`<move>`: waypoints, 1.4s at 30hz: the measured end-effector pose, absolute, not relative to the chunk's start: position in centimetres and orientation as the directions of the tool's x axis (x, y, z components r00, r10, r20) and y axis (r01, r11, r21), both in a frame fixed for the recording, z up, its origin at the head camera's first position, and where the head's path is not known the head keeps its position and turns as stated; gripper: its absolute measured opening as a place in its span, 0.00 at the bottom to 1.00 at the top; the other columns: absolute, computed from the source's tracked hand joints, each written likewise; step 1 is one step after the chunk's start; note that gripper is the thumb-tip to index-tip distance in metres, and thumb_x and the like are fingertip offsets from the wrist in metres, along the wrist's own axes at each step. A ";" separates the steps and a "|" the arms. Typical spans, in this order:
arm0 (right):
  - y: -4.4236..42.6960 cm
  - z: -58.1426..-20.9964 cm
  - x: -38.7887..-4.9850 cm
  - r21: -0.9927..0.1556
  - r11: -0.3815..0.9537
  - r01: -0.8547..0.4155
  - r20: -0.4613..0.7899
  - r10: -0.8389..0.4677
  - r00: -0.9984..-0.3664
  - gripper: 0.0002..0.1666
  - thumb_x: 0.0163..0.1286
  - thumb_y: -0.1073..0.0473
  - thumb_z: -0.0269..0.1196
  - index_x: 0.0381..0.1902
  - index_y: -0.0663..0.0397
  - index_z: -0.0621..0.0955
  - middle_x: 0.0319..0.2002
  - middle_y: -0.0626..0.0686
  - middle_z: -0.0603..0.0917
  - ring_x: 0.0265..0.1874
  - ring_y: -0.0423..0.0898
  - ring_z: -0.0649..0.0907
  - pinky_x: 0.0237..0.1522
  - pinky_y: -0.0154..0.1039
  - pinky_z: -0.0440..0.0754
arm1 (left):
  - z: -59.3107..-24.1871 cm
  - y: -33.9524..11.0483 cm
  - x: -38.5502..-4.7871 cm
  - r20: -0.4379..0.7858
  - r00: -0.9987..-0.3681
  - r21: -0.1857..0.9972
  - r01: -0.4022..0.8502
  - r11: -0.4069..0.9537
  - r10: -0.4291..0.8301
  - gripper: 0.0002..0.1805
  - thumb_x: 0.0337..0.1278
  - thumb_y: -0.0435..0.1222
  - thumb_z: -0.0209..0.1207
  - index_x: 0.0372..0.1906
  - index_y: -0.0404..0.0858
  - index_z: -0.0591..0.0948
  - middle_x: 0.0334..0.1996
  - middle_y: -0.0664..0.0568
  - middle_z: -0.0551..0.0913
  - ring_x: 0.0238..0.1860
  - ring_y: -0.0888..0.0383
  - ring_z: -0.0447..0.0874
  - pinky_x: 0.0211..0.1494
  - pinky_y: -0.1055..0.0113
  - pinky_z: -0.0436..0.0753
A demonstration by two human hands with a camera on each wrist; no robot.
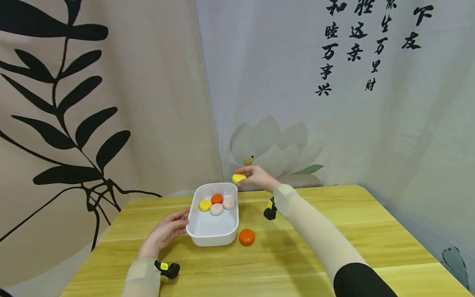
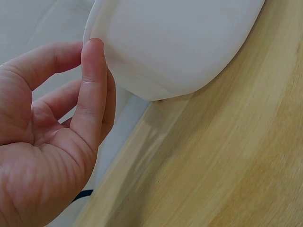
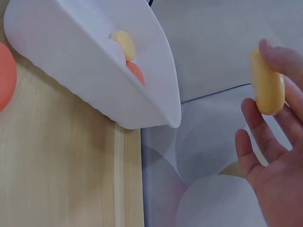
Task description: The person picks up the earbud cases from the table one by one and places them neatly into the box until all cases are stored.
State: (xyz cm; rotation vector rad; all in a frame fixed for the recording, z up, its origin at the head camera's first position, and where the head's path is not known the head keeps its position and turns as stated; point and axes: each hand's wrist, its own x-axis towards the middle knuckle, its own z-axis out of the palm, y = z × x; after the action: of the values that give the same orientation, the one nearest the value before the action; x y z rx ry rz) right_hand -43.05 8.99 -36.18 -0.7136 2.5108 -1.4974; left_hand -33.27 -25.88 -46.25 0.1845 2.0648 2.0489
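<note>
A white rectangular box point(image 1: 212, 231) stands on the table, with two pale pink rounds point(image 1: 217, 209), a yellow round point(image 1: 205, 205) and an orange round point(image 1: 217, 199) inside. My left hand point(image 1: 172, 227) grips the rim at its left side; the left wrist view has the fingertips at the edge. Past the box's far right corner, my right hand point(image 1: 259, 178) pinches a thick yellow disc point(image 3: 268, 85) between thumb and fingers. The disc is in the air, apart from the box. Another orange round point(image 1: 246, 237) lies on the table by the box's near right corner.
The wooden table point(image 1: 319, 231) ends just behind the box. A pale curtain point(image 1: 170, 103) with printed plants and lettering hangs behind it. Each wrist wears a small black camera point(image 1: 270, 209).
</note>
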 end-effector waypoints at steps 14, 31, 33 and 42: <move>8.2 -35.6 -43.1 -0.844 0.409 -0.347 0.129 -0.474 -0.871 0.29 0.59 0.56 0.72 0.59 0.50 0.80 0.54 0.48 0.81 0.46 0.46 0.81 0.51 0.40 0.80 | -46.4 -25.8 -33.4 -0.072 -0.967 0.997 -0.068 0.022 0.245 0.31 0.67 0.28 0.54 0.72 0.28 0.59 0.51 0.33 0.71 0.39 0.54 0.80 0.44 0.68 0.83; 6.7 -35.5 -43.1 -0.832 0.424 -0.358 0.125 -0.486 -0.865 0.29 0.60 0.55 0.71 0.60 0.49 0.80 0.56 0.47 0.80 0.49 0.44 0.80 0.54 0.41 0.79 | -46.4 -26.1 -33.3 -0.057 -0.965 0.998 -0.058 0.001 0.257 0.33 0.66 0.29 0.55 0.72 0.27 0.58 0.49 0.38 0.75 0.39 0.54 0.81 0.44 0.68 0.84; 6.5 -35.7 -43.1 -0.837 0.417 -0.354 0.120 -0.492 -0.862 0.28 0.60 0.55 0.71 0.59 0.49 0.80 0.56 0.47 0.80 0.49 0.45 0.80 0.55 0.42 0.78 | -46.4 -26.0 -33.3 -0.063 -0.965 0.998 -0.064 0.002 0.253 0.32 0.66 0.29 0.56 0.72 0.27 0.59 0.48 0.39 0.75 0.38 0.55 0.81 0.44 0.67 0.84; 5.2 -36.2 -43.4 -0.841 0.405 -0.358 0.121 -0.505 -0.855 0.28 0.58 0.54 0.72 0.58 0.47 0.81 0.57 0.48 0.80 0.52 0.46 0.78 0.54 0.41 0.78 | -46.3 -25.9 -33.3 -0.078 -0.968 0.997 -0.079 0.006 0.240 0.32 0.65 0.27 0.55 0.71 0.27 0.59 0.49 0.38 0.74 0.38 0.55 0.81 0.44 0.67 0.84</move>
State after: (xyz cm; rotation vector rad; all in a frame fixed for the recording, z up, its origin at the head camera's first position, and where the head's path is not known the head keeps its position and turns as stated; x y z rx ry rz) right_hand -43.42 5.15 -36.22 -0.7749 2.5015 -1.4401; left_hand -33.29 -25.85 -46.34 0.1694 2.0531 2.0612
